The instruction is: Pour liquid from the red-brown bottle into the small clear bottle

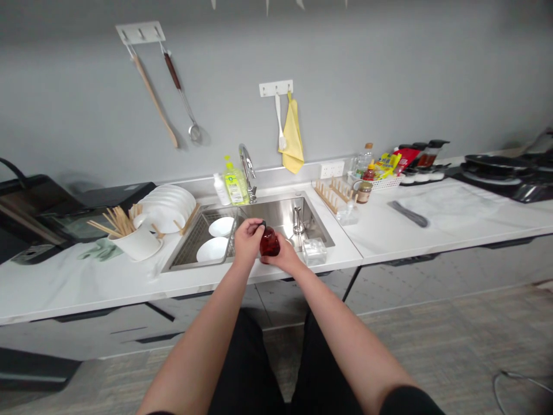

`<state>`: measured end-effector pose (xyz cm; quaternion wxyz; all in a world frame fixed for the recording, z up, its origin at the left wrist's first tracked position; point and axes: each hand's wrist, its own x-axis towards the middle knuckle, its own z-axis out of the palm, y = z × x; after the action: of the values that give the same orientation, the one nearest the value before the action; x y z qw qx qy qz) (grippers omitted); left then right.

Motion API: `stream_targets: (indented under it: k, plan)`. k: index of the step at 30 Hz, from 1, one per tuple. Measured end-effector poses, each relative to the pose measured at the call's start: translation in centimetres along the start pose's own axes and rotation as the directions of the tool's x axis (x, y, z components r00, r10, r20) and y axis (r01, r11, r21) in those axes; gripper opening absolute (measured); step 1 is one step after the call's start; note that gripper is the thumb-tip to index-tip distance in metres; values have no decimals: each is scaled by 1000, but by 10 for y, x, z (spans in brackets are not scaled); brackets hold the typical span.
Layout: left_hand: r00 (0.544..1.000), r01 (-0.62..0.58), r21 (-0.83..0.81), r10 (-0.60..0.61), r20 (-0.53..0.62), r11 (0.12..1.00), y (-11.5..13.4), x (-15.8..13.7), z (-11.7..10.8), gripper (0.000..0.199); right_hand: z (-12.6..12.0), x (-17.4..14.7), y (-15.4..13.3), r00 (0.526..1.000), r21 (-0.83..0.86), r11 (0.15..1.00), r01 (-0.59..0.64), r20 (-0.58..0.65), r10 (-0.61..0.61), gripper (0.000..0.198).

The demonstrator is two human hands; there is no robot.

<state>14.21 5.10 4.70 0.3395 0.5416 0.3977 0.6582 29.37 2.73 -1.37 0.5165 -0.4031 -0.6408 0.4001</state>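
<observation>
Over the front edge of the sink [319,225], a small dark red, see-through bottle [269,242] is in my hands. My right hand [286,253] is wrapped round its side and base. At the bottle's top, the fingers of my left hand [249,239] are closed on a small black cap [262,223]. Whether that cap sits on the bottle or is lifted off it, I cannot tell. Just right of my right hand, a clear plastic container [314,252] stands on the sink's front rim.
Left of my hands, a wire basket [184,248] holds white bowls [213,249]. Behind them stand a green soap bottle [235,184] and the faucet [248,173]. White plates [168,204] and a utensil holder [138,242] are further left; wooden racks [326,196] and jars [363,192] stand right.
</observation>
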Motion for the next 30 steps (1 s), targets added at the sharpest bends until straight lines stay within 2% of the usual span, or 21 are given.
stream_targets:
  k: [5,10,20,26,30]
  plan:
    - [999,-48,18,48,-1,999,-2,0,-2,23,2,-1,0,1000,-121,993,2,-11,-3,92]
    - [997,-69,48,68,20,996,-5,-2,-3,29,2,-2,-4,1000,-85,996,24,-11,-25,91]
    - [960,-91,-35,97,261,995,12,0,-16,22,2,-6,1,994,-45,994,98,-32,-100,96]
    - [965,-137,-25,140,220,990,8,0,-16,22,3,-6,0,996,-77,994,84,-6,-85,96]
    - [962,-101,-18,102,251,995,11,-4,-17,22,2,-6,-2,997,-80,994,74,-3,-75,98]
